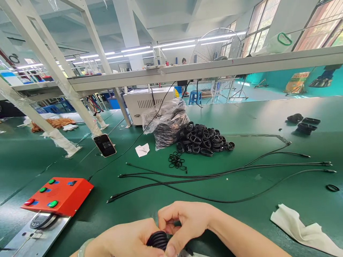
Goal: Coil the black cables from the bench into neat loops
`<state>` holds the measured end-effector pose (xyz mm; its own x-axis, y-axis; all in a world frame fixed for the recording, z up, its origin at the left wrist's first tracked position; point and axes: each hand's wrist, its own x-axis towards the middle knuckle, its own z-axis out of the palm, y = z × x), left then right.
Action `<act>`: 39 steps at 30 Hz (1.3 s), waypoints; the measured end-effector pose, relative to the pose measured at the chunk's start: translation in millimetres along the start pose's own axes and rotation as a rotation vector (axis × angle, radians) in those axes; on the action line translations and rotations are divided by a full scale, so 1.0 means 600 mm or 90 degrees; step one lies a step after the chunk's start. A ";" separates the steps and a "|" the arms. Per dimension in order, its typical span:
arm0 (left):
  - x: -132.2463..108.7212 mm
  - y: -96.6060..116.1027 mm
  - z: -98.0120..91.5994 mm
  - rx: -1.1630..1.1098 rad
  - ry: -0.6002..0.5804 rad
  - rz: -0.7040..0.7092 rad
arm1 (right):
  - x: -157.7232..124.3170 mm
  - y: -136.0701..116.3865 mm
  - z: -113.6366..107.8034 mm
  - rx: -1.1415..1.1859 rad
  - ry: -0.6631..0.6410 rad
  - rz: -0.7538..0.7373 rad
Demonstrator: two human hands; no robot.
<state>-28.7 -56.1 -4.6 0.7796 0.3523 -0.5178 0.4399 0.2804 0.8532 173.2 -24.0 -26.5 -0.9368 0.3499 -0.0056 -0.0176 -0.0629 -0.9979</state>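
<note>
We are in a big work room with long white lights (139,50) up high, tall windows (318,28) and a big round fan (215,46). A person (183,61) is far off, behind a long white shelf (203,67). Our green worktop (254,117) runs out in front of us. Near its far edge sit a white machine box (142,105), a clear bag of black rings (166,123) and, just beside the bag, a heap of black rubber rings (203,141). Thin black loops (176,160) and long black cables (214,176) lie in the middle. A red box with round buttons (57,196) is by the near left corner, and a white cloth (302,228) is by the near right corner. At the near edge, we are working on one small thing with both hands. Our left hand (125,239) is closed around a black ribbed rubber piece (158,240). Our right hand (184,225) is closed too, and its fingers (171,217) pinch the top of the piece.
</note>
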 end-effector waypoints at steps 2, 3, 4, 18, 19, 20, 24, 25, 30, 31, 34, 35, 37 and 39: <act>0.000 0.003 0.004 -0.015 0.006 -0.010 | 0.001 0.002 0.001 0.043 -0.003 0.016; 0.000 0.004 0.007 -0.025 0.017 -0.013 | 0.002 0.003 0.002 0.065 -0.001 0.024; -0.001 0.006 0.011 -0.034 0.033 -0.012 | 0.004 0.004 0.004 0.085 0.003 0.029; -0.002 -0.011 0.070 -0.209 0.337 0.026 | 0.017 0.026 0.023 0.235 0.074 0.015; -0.002 -0.008 0.072 -0.219 0.346 0.029 | 0.018 0.028 0.023 0.236 0.077 0.018; -0.002 -0.005 0.073 -0.227 0.355 0.035 | 0.020 0.031 0.022 0.236 0.076 0.023; -0.001 -0.009 0.079 -0.239 0.390 0.067 | 0.024 0.033 0.018 0.234 0.062 0.042; 0.000 -0.013 0.081 -0.242 0.401 0.071 | 0.024 0.032 0.017 0.233 0.055 0.046; 0.014 -0.032 0.080 -0.267 0.468 0.121 | 0.025 0.027 0.021 0.243 0.054 0.050; 0.017 -0.035 0.078 -0.267 0.485 0.131 | 0.025 0.027 0.023 0.249 0.062 0.045; 0.022 -0.040 0.069 -0.232 0.517 0.137 | 0.025 0.029 0.026 0.263 0.083 0.039; 0.022 -0.040 0.066 -0.209 0.512 0.131 | 0.024 0.030 0.026 0.265 0.085 0.046; 0.021 -0.039 0.061 -0.158 0.492 0.099 | 0.022 0.032 0.023 0.262 0.078 0.073; 0.018 -0.034 0.058 -0.113 0.493 0.058 | 0.020 0.035 0.018 0.250 0.063 0.106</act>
<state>-13.9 -88.9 -25.4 0.2491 0.8823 -0.3993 0.2617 0.3357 0.9049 157.6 -30.9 -46.5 -0.9001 0.3924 -0.1894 -0.0190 -0.4696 -0.8827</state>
